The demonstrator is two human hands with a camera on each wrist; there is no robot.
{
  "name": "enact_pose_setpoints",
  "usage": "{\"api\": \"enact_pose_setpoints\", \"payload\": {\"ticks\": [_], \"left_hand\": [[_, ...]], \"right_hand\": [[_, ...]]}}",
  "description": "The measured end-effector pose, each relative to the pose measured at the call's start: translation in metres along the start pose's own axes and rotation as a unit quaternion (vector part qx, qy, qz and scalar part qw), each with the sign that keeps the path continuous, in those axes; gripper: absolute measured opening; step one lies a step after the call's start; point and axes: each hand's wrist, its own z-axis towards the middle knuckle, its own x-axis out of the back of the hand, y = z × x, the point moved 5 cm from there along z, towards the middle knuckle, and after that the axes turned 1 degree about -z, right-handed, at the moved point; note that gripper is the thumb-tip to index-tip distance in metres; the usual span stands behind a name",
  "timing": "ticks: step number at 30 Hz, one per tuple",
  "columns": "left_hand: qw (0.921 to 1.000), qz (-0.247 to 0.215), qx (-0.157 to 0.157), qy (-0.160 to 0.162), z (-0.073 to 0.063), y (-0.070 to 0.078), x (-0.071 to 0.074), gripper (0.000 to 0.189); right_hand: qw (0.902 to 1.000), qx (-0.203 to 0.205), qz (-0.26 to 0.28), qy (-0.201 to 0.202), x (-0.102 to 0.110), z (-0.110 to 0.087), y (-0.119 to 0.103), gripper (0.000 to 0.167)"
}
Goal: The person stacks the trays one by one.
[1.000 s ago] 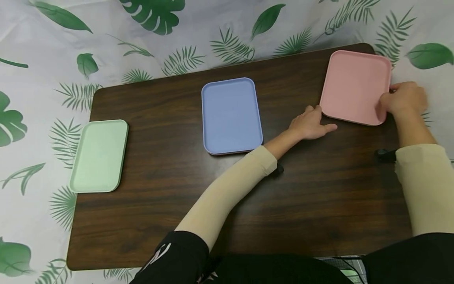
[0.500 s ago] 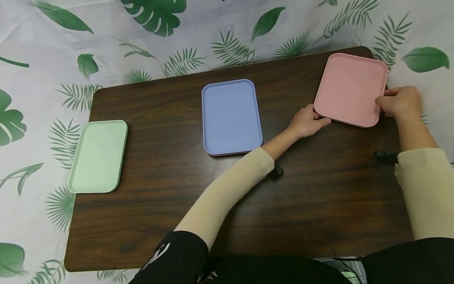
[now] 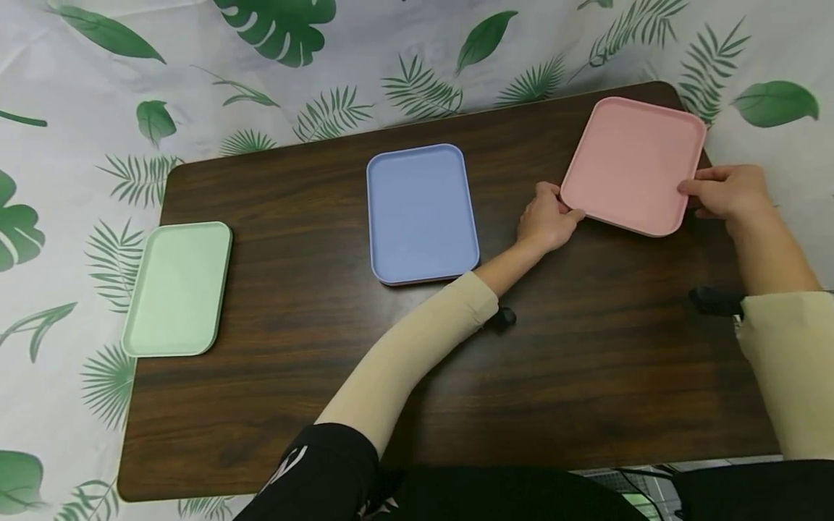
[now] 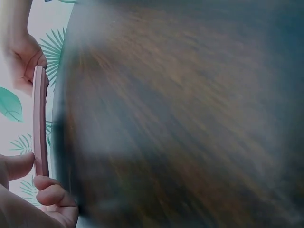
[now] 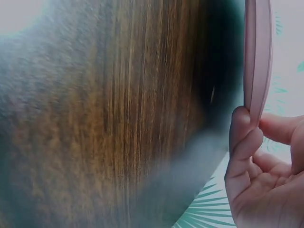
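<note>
A pink rectangular tray [image 3: 635, 168] with rounded corners is at the table's far right corner in the head view. My left hand [image 3: 547, 218] pinches its near left corner, thumb at the rim and fingers beneath. The right hand [image 3: 731, 192] grips the tray's right edge, thumb on top. In the left wrist view the tray [image 4: 41, 118] appears edge-on between thumb and fingers, the other hand at its far end. From the right wrist, curled fingers [image 5: 244, 147] lie under the tray [image 5: 258, 57] and the thumb is on its other face.
A blue tray [image 3: 423, 213] lies mid-table, close to the left forearm. At the left table edge is a green tray [image 3: 178, 289], partly overhanging it. The dark wooden table [image 3: 293, 347] stands against a leaf-patterned cloth [image 3: 365, 43].
The left hand has gone from open at the tray's corner to pinching it. The right hand's grip has tightened, and the pink tray has shifted left and turned slightly clockwise.
</note>
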Motion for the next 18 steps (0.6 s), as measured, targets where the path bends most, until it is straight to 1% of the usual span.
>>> {"api": "enact_pose_setpoints", "payload": {"ticks": [4,6,9,15,17,18], "left_hand": [[0.9996,-0.022,-0.014,0.013,-0.002,-0.003,0.006,0.045],[0.9988,-0.037,-0.025,0.018,-0.004,-0.004,0.010,0.045],[0.9975,-0.050,-0.044,0.021,-0.007,-0.005,0.016,0.046],[0.9951,-0.080,-0.058,0.004,-0.011,-0.009,0.026,0.047],[0.9946,-0.082,-0.062,-0.002,-0.012,-0.009,0.030,0.048],[0.9943,-0.081,-0.070,-0.004,-0.013,-0.008,0.033,0.048]], "right_hand": [[0.9993,0.004,0.037,-0.007,-0.002,-0.009,-0.003,0.025],[0.9983,0.014,0.056,-0.009,-0.004,-0.013,-0.005,0.023],[0.9971,0.029,0.070,-0.009,-0.004,-0.019,-0.010,0.022],[0.9959,0.060,0.067,-0.004,-0.004,-0.029,-0.021,0.022],[0.9956,0.071,0.061,-0.001,-0.005,-0.032,-0.025,0.022],[0.9952,0.077,0.060,0.000,-0.005,-0.034,-0.027,0.022]]}}
